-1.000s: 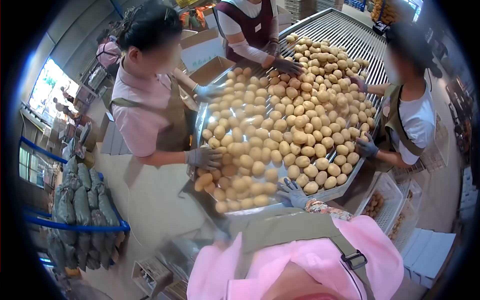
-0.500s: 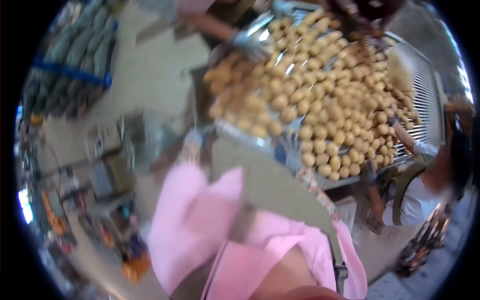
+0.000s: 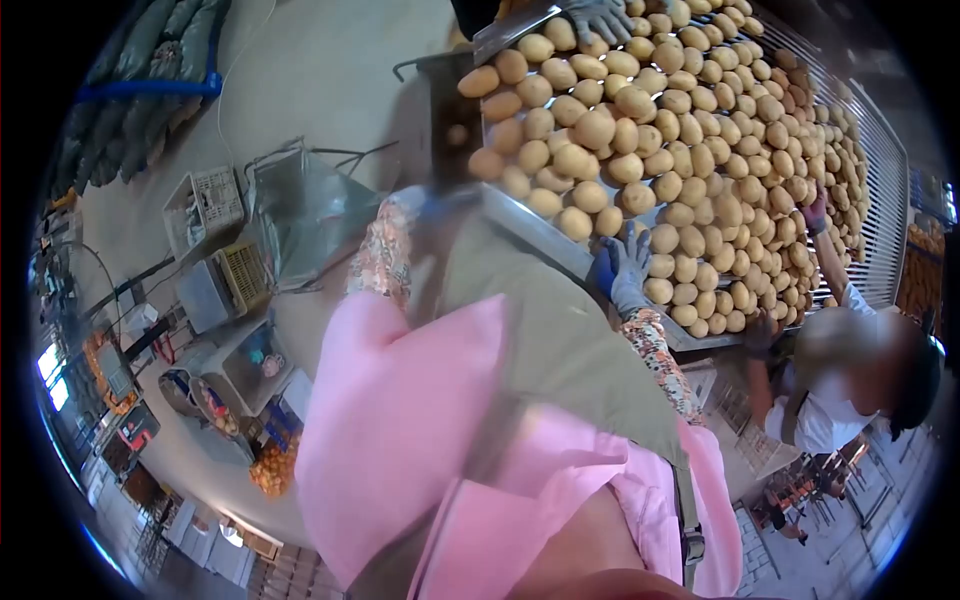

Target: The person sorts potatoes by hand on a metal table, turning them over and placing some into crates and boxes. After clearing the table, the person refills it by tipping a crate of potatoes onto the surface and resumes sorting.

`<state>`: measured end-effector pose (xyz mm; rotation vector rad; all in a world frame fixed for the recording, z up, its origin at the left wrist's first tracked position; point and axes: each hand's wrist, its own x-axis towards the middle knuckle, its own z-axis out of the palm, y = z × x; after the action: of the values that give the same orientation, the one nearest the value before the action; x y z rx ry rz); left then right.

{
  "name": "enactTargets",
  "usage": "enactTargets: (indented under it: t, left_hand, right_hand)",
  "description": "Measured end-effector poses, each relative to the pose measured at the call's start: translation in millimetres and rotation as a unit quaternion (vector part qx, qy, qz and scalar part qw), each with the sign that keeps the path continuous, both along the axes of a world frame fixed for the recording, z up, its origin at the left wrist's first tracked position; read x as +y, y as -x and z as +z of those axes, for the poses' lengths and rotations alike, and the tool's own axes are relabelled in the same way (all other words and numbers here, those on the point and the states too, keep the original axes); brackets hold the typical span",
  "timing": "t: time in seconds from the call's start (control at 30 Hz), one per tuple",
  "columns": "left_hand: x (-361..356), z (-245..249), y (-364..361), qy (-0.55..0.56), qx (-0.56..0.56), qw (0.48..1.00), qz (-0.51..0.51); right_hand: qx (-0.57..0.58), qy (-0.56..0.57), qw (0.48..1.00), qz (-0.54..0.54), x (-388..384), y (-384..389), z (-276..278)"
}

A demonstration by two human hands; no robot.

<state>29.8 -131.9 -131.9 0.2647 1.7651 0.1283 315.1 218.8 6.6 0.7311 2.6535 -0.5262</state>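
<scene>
A metal sorting table (image 3: 540,232) carries a dense heap of yellow-brown potatoes (image 3: 650,130). My right hand (image 3: 627,270), in a grey and blue glove, rests with fingers spread at the table's near edge, touching the potatoes there and holding none. My left arm in a floral sleeve reaches to the table's near corner, where my gloved left hand (image 3: 437,203) is blurred; what its fingers are doing cannot be made out. My pink top and olive apron fill the lower middle of the view.
A co-worker (image 3: 850,385) stands at the table's right side with a gloved hand (image 3: 815,210) on the potatoes. Another gloved hand (image 3: 600,15) works at the far end. On the floor to the left are plastic crates (image 3: 205,200), a bag on a metal frame (image 3: 300,200) and sacks on a blue cart (image 3: 130,90).
The view has swung downward and rotated, so the table now sits at the upper right. My right hand stays at the table's near edge; my left arm has come into view at its corner.
</scene>
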Motion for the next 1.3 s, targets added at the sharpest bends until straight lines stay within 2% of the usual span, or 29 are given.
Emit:
enactTargets:
  t: [0.03,0.1,0.13,0.2,0.23,0.3,0.33,0.43,0.47,0.5,0.57,0.6,0.63,0.67,0.7,0.77,0.8,0.83,0.87,0.9,0.97,1.0,1.03,1.1,1.13,1.17,1.23,1.27,1.3]
  left_hand:
    - [11,31,10,0.034,0.069,0.994,-0.081]
    - [12,39,16,-0.032,0.251,0.967,0.034]
    - [19,45,13,-0.033,0.247,0.968,0.033]
    - [38,58,12,0.006,0.41,0.907,0.095]
    - [41,50,17,0.002,0.408,0.908,0.089]
    - [43,6,16,-0.045,0.31,0.936,0.158]
    - [41,-8,19,-0.019,0.262,0.951,0.162]
    - [22,-35,21,0.004,0.264,0.948,0.181]
    - [9,-44,23,-0.014,0.254,0.949,0.189]
    - [-30,-118,25,-0.153,0.291,0.944,0.033]
    - [-26,-44,19,-0.173,0.262,0.945,0.09]
    - [-29,-46,13,-0.182,0.265,0.944,0.078]
    - [-31,-57,9,-0.197,0.337,0.919,0.052]
    - [-32,-63,11,-0.215,0.409,0.887,0.027]
    - [-30,-62,16,-0.229,0.413,0.881,0.015]
    - [-28,-57,20,-0.204,0.268,0.932,0.132]
    - [-28,-53,23,-0.212,0.269,0.931,0.127]
    - [-32,-51,26,-0.238,0.252,0.935,0.069]
    - [-34,-49,31,-0.26,0.235,0.936,0.013]
    - [-34,-59,35,-0.26,0.237,0.936,0.012]
    - [-46,-89,38,-0.251,0.276,0.924,-0.082]
    - [-36,-59,35,-0.193,0.28,0.937,-0.079]
    - [-42,-66,30,-0.187,0.278,0.938,-0.084]
    - [-42,-76,24,-0.239,0.227,0.939,0.102]
    - [-31,-21,27,-0.227,0.277,0.93,-0.084]
    - [-24,-16,27,-0.222,0.278,0.93,-0.089]
    - [-26,-14,36,-0.196,0.21,0.945,-0.158]
    - [-30,-20,34,-0.176,0.243,0.947,-0.111]
    - [-37,-30,38,-0.167,0.241,0.949,-0.118]
  right_hand:
    - [0.009,-0.046,0.999,0.004,-9,5,6]
    - [0.125,-0.003,0.992,-0.013,-24,10,3]
    - [0.121,-0.004,0.993,-0.014,-33,15,7]
    - [0.127,0.041,0.987,0.094,-56,39,16]
    - [0.051,0.001,0.985,0.163,-72,49,15]
    - [0.022,0.031,0.986,0.162,-91,71,29]
    - [0.018,0.032,0.985,0.17,-96,76,31]
    - [0.028,0.043,0.984,0.171,-100,89,26]
    - [0.001,0.051,0.983,0.177,-103,96,28]
    - [-0.026,0.06,0.981,0.18,-107,104,35]
    - [-0.037,0.032,0.981,0.186,-122,119,48]
    - [0.05,0.079,0.968,0.232,-123,124,42]
    - [0.14,0.122,0.943,0.274,-126,129,37]
    - [0.147,0.102,0.948,0.264,-130,133,35]
    - [0.155,0.09,0.951,0.252,-127,135,35]
    - [0.172,0.083,0.971,0.147,-117,137,36]
    - [0.19,0.053,0.971,0.136,-103,132,37]
    - [0.185,-0.02,0.972,0.142,-92,127,38]
    - [0.17,-0.032,0.97,0.168,-76,120,42]
    - [0.156,-0.041,0.968,0.194,-60,113,46]
    - [0.176,-0.062,0.965,0.183,-48,97,34]
    - [0.192,-0.044,0.964,0.179,-46,94,33]
    - [0.192,-0.037,0.965,0.174,-51,93,29]
    - [0.151,-0.057,0.948,0.273,-54,101,23]
    - [0.077,-0.008,0.948,0.309,-57,109,21]
    - [0.035,0.06,0.96,0.271,-68,117,25]
    - [0.112,0.034,0.968,0.224,-89,125,9]
    - [0.116,0.043,0.968,0.218,-95,132,0]
    - [0.117,0.058,0.968,0.212,-99,142,-8]
